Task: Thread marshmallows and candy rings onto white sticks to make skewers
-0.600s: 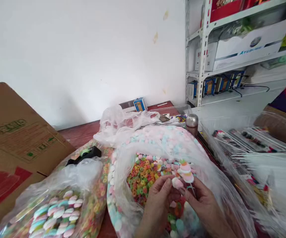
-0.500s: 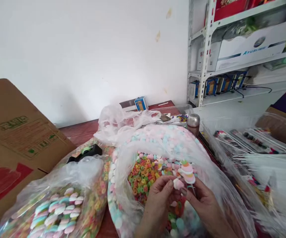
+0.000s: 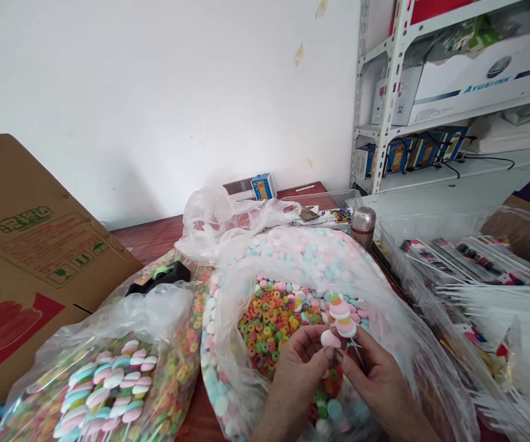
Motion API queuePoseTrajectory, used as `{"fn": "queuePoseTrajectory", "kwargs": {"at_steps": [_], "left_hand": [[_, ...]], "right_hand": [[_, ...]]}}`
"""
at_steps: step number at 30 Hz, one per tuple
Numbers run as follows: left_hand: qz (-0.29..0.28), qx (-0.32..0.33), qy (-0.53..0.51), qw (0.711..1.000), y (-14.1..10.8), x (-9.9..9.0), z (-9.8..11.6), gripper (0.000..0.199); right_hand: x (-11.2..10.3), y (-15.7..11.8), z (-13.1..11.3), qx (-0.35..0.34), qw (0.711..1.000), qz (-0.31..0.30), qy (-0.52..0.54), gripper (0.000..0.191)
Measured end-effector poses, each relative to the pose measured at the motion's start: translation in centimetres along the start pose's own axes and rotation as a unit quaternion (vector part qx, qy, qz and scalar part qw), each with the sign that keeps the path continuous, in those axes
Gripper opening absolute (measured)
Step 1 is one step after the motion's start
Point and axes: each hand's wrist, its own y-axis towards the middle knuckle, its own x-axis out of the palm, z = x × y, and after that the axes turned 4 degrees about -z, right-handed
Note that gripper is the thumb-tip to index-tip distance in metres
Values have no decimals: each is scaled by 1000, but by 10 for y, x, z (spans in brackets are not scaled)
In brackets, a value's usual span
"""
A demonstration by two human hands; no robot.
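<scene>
My left hand pinches a pink-and-white marshmallow between thumb and fingertips. In my right hand is a candy skewer, a thin white stick with pink, white and orange-yellow sweets stacked at its top, leaning up and left. My right thumb tip meets my left thumb just below the loose marshmallow. Both hands are over an opened clear plastic bag of pastel marshmallows. Colourful ring candies lie heaped in its opening. The lower part of the stick is hidden by my right hand.
Finished-looking candy skewers lie on a bag of ring candies at left, near a black tape dispenser and a cardboard box. A metal-capped bottle stands behind. At right, a clear bin holds white sticks.
The camera view has shifted slightly. My hands stay close together, and the stacked skewer has tilted a little further left beside the pinched marshmallow.
</scene>
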Motion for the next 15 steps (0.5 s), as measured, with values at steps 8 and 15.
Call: {"fn": "queuePoseTrajectory", "kwargs": {"at_steps": [8, 15], "left_hand": [[11, 12, 16, 1000, 0, -7, -4, 32], [9, 24, -10, 1000, -2, -6, -4, 35]], "right_hand": [[4, -3, -2, 11, 999, -51, 5, 27], [6, 1, -1, 15, 1000, -19, 3, 35]]}}
